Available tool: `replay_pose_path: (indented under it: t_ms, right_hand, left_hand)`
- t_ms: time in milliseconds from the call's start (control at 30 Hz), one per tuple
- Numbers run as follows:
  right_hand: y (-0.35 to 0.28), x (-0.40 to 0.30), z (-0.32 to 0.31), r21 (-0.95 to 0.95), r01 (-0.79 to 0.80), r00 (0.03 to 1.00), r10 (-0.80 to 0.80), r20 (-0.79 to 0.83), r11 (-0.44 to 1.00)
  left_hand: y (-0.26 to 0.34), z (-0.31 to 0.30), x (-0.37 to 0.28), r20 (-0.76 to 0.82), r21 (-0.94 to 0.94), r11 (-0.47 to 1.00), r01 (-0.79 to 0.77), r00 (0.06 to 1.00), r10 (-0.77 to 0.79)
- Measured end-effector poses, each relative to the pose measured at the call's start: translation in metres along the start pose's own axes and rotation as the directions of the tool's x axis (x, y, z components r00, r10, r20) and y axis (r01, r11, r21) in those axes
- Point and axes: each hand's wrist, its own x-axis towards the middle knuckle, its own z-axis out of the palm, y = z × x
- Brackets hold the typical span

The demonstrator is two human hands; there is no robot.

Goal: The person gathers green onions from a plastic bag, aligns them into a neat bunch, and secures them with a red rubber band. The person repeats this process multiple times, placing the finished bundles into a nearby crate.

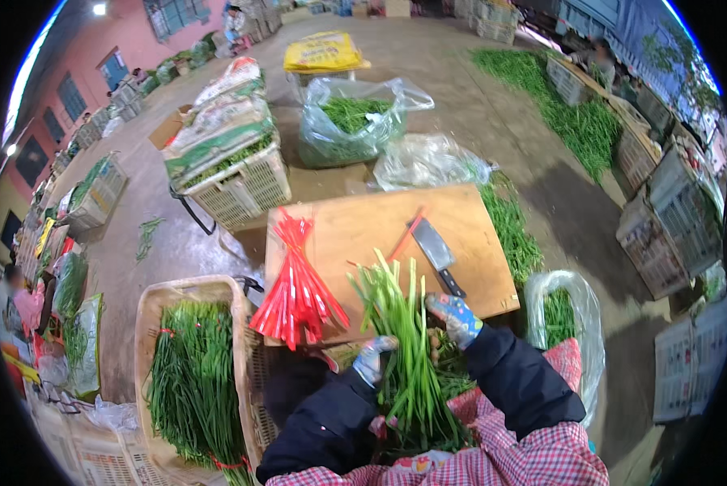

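My left hand (372, 359), in a patterned glove, grips a bunch of long green chive-like stalks (406, 340) from the left. The pale cut ends point away over the near edge of a wooden board (351, 231), and the leaves hang towards my lap. My right hand (457, 321), also gloved, is at the bunch's right side; its fingertips are partly hidden, so its hold is unclear. A cleaver (435, 246) lies on the board beyond my right hand, beside a loose red strip (405, 236). Red plastic ties (303, 285) fan out across the board's left side.
At left stands a plastic crate (239, 316) with red-tied green bundles (193, 376). Behind the board are a covered crate (236, 188), an open plastic bag of greens (351, 130) and crumpled plastic (433, 161). Another bag (585, 310) stands at right. People sit farther off.
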Motion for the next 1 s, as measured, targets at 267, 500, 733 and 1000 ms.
replay_pose_path:
  t_ms: [267,500,733,1000]
  right_hand:
    - [0.000,0.011,0.021,-0.227,-0.025,0.995,0.002,-0.101,0.974]
    - [0.007,0.017,0.020,-0.281,0.164,0.937,-0.238,-0.254,0.945]
    - [-0.019,0.023,0.044,-0.096,0.111,0.968,-0.130,-0.217,0.989]
    - [-0.016,0.023,0.056,-0.192,0.137,0.964,-0.176,-0.199,0.972]
  left_hand:
    - [0.000,-0.023,-0.014,-0.129,-0.002,0.995,-0.100,0.987,0.099]
    - [-0.006,-0.039,-0.010,-0.081,-0.118,0.989,-0.091,0.993,0.081]
    - [0.004,-0.020,-0.026,-0.310,0.265,0.955,-0.135,0.926,0.216]
    - [-0.002,-0.032,-0.022,-0.218,-0.098,0.970,-0.221,0.956,0.196]
